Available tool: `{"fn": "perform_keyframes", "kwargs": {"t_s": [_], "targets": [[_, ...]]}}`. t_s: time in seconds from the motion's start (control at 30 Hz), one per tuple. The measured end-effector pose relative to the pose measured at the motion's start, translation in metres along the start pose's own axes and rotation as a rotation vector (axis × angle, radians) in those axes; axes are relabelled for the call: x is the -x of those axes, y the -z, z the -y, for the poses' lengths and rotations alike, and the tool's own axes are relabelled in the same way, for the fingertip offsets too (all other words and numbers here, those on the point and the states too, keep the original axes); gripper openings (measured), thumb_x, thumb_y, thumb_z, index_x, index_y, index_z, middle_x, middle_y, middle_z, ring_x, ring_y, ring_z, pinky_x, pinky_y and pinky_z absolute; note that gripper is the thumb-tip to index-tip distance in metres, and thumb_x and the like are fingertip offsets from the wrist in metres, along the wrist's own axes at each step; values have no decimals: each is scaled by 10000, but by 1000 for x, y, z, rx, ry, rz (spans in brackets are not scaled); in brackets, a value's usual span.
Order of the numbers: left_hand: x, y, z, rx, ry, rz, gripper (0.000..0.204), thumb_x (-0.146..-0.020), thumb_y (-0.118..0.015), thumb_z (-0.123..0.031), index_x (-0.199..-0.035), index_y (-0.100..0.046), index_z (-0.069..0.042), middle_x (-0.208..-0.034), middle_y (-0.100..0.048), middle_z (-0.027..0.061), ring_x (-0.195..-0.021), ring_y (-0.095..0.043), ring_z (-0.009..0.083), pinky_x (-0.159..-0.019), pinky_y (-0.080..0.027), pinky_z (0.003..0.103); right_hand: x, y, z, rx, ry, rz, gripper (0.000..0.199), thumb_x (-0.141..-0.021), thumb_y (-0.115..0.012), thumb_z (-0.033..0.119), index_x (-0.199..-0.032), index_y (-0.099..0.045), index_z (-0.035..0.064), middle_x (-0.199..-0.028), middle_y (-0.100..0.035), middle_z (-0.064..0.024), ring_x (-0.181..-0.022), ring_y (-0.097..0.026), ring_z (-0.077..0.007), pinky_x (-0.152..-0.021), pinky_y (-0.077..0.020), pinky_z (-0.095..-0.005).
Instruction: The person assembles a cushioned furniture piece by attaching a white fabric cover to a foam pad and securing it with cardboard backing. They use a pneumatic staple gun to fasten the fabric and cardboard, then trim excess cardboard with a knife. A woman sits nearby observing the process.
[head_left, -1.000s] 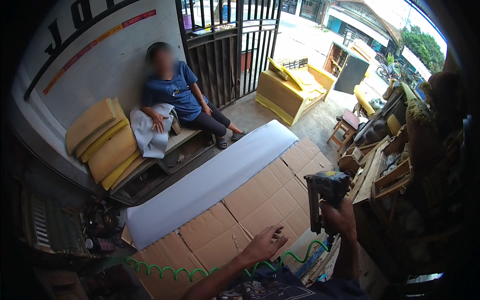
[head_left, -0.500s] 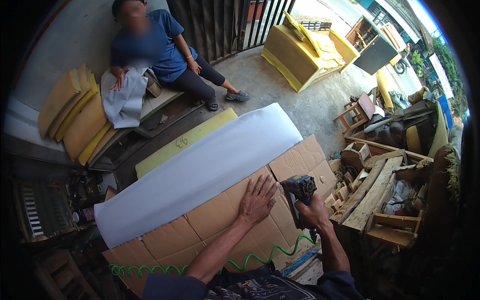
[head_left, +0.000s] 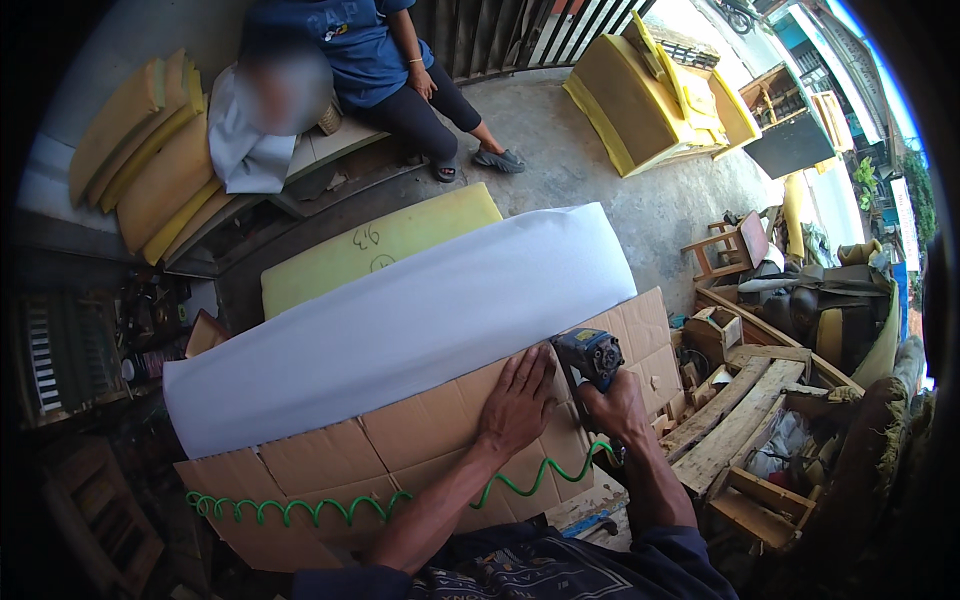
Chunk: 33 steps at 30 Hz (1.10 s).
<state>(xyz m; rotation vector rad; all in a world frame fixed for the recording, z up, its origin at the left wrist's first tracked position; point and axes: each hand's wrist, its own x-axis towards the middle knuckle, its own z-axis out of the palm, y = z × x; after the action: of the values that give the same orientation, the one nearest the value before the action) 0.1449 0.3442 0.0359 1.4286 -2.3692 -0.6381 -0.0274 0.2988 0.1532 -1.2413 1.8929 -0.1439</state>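
Observation:
My left hand [head_left: 515,405] lies flat on a large creased sheet of brown cardboard [head_left: 410,425], fingers stretched toward its far edge. Just to its right, my right hand [head_left: 614,403] is wrapped round the handle of a dark air staple gun [head_left: 589,352]. The gun's nose is down by the cardboard's far edge, where it meets a long white sheet [head_left: 410,315]; whether it touches is hidden. From the gun a green coiled air hose [head_left: 528,492] runs left across the cardboard, passing my left forearm. A yellow foam slab [head_left: 330,262] shows beyond the white sheet.
A person in blue [head_left: 375,60] sits on a bench at the back left, beside stacked curved foam pieces [head_left: 165,200]. A yellow foam-covered seat frame [head_left: 640,100] stands far right. Wooden planks [head_left: 735,410], offcuts and a small stool [head_left: 735,245] crowd the right side.
The view has shifted, so the surroundings sit differently. The staple gun has turned and come closer to the white sheet's near edge. My left hand still presses flat on the cardboard.

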Motion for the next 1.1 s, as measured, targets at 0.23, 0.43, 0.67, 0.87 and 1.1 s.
{"fn": "perform_keyframes", "kwargs": {"t_s": [0.23, 0.43, 0.67, 0.87, 1.1], "targets": [[-2, 6, 0, -6, 14, 60, 700, -1005, -566, -390, -1569, -406, -9, -1679, -318, 166, -1588, -227, 300, -1305, -161, 458, 0, -11, 6, -78, 28, -44, 296, -837, -651, 192, -853, -708, -98, -630, -673, -205, -576, -698, -259, -571, -525, -426], [-1, 7, 2, 75, -7, 7, 698, -942, -661, -311, -1525, -445, 6, -1630, -388, 183, -1550, -307, 313, -1283, -235, 479, -1, -18, 3, -40, 13, -82, 284, -847, -651, 196, -861, -714, -80, -631, -673, -201, -581, -704, -261, -564, -522, -421], [19, 20, 32, 95, -56, -25, 587, -964, -643, -230, -1495, -502, -21, -1623, -428, 137, -1544, -343, 266, -1293, -239, 434, 9, -25, 15, -88, -32, -18, 305, -872, -651, 208, -833, -698, -91, -598, -655, -192, -537, -685, -257, -529, -512, -425], [50, 27, 40, 93, 15, -43, 519, -961, -648, -178, -1450, -552, -31, -1576, -490, 129, -1507, -405, 269, -1265, -293, 447, 14, -37, 23, -54, -25, -42, 315, -873, -648, 217, -824, -699, -90, -574, -650, -172, -516, -676, -247, -522, -513, -425], [79, 41, 60, 70, 64, -118, 519, -977, -627, -185, -1473, -542, -56, -1562, -516, 104, -1488, -433, 270, -1254, -303, 449, 23, -54, 27, -65, -20, -26, 311, -861, -654, 211, -813, -697, -93, -590, -649, -199, -553, -702, -284, -541, -516, -437]]}}
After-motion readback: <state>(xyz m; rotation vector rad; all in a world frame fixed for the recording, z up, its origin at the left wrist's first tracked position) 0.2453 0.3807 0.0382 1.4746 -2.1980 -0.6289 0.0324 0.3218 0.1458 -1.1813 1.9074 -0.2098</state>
